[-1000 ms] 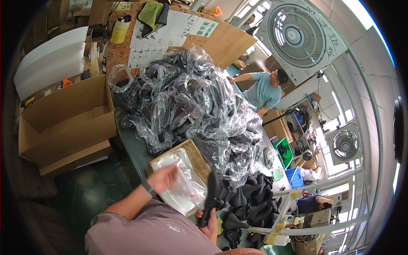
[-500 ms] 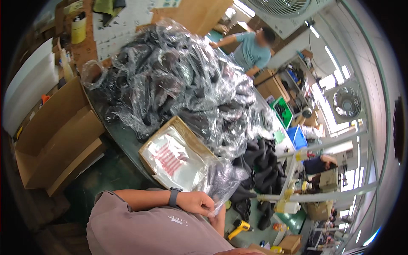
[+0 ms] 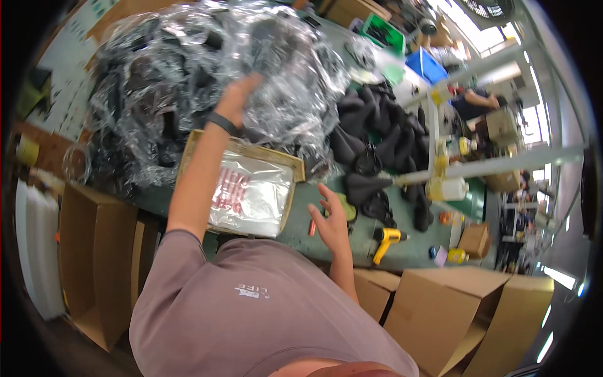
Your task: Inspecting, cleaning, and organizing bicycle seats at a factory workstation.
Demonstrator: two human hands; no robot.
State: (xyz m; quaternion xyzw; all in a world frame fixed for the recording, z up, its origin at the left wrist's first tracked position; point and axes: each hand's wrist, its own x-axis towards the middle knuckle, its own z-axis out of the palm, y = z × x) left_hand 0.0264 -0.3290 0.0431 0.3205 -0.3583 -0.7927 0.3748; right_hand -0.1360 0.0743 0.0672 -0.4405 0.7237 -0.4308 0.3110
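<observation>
My left hand (image 3: 239,100) stretches out over a large heap of clear-bagged dark saddles (image 3: 144,94). Motion smears its fingers, and right beyond them a bagged saddle (image 3: 270,47) is blurred too; whether the two touch I cannot tell. My right hand (image 3: 333,226) hovers over the table with its fingers spread and nothing in them. Between my arms sits an open cardboard box (image 3: 292,171) with a stack of clear plastic bags (image 3: 254,198) printed in red. Unbagged black saddles (image 3: 370,135) lie piled beyond my right hand. A small red stick-like thing (image 3: 312,227) lies beside that hand.
A yellow heat gun (image 3: 387,244) lies on the table at the right. Large cardboard boxes stand at the left (image 3: 94,251) and the near right (image 3: 440,308). A white metal frame (image 3: 490,164) crosses the right side. Blue (image 3: 427,66) and green (image 3: 383,32) bins stand farther back.
Both hands were together on a bagged saddle at the box. My left hand has since swung out to the heap, and my right hand has come off the bag and spread. The view has turned.
</observation>
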